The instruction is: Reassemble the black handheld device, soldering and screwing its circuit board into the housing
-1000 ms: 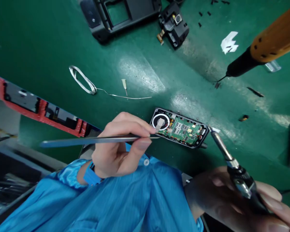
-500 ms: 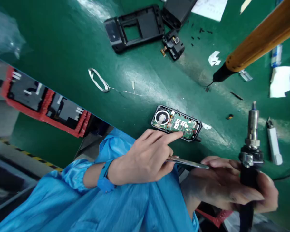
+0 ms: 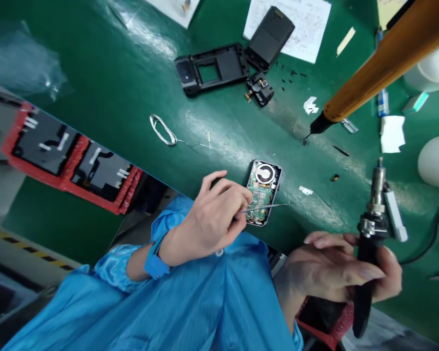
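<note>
An opened handheld device (image 3: 266, 195) lies on the green bench, its green circuit board and round white-ringed part facing up. Closed round a pair of thin metal tweezers (image 3: 267, 207), my left hand (image 3: 214, 214) is at the device's left edge, fingertips at the board. The tweezers reach across the lower part of the board; from this angle I cannot tell if they touch it. My right hand (image 3: 336, 273) grips the black handle of a soldering iron (image 3: 373, 226), its metal tip pointing away from me, apart from the device.
A loop of thin white wire (image 3: 172, 140) lies left of the device. Farther back are a black housing (image 3: 232, 68), a black block (image 3: 270, 36) and a small camera module (image 3: 262, 90). An orange-handled screwdriver (image 3: 373, 73) slants in from upper right. Red-edged trays (image 3: 64, 175) stand at left.
The device has been turned from lying crosswise to nearly lengthwise. My left hand's pointing finger has drawn in, and the tweezers now cross the board. The right hand still holds the iron.
</note>
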### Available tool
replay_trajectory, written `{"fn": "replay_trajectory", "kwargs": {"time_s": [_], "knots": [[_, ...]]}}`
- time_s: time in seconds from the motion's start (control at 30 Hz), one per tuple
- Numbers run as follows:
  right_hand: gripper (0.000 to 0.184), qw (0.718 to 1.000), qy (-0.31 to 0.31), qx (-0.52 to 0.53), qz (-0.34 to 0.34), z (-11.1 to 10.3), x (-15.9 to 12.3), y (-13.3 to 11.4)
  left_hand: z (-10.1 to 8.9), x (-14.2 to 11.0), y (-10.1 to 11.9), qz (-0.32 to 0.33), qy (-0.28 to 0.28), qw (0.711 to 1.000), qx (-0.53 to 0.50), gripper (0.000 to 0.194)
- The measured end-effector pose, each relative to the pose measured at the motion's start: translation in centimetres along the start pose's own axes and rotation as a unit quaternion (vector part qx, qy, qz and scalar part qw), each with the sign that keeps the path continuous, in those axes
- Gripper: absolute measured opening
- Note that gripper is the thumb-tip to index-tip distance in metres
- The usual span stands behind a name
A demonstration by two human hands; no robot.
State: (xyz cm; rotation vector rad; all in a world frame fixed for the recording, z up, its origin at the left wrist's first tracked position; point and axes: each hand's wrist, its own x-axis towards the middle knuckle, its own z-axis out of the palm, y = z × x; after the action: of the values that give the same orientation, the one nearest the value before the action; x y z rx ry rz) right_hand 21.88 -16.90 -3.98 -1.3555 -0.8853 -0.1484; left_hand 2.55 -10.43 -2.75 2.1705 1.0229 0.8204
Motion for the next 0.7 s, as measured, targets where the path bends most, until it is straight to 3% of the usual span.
{"fn": "replay_trajectory", "kwargs": {"time_s": [0.2, 0.33, 0.4, 0.5, 0.6, 0.7], "knots": [[0.022, 1.000, -0.012, 0.007, -0.015, -0.3, -0.2, 0.3, -2.4, 0.9, -2.0, 0.018, -0.042, 0.999, -0.019, 0.026], [0.021, 1.000, 0.004, 0.018, -0.011, -0.2, -0.1, 0.4, -3.2, 1.4, -2.4, -0.008, -0.024, 0.998, -0.054, 0.014], [0.022, 1.000, 0.007, 0.021, -0.009, -0.2, -0.1, 0.4, -3.0, 1.4, -2.0, -0.018, -0.003, 0.994, -0.111, 0.007], [0.022, 1.000, 0.013, 0.011, -0.001, -0.1, -0.1, 0.4, -2.3, 1.4, -1.5, -0.041, 0.075, 0.980, -0.181, 0.026], [0.021, 1.000, 0.017, 0.015, -0.010, 0.0, -0.1, 0.4, -2.1, 1.6, -1.8, -0.036, 0.150, 0.981, -0.119, 0.027], [0.022, 1.000, 0.018, 0.016, -0.008, -0.2, 0.0, 0.5, -2.8, 1.7, -2.7, -0.017, 0.145, 0.989, -0.026, 0.020]]}}
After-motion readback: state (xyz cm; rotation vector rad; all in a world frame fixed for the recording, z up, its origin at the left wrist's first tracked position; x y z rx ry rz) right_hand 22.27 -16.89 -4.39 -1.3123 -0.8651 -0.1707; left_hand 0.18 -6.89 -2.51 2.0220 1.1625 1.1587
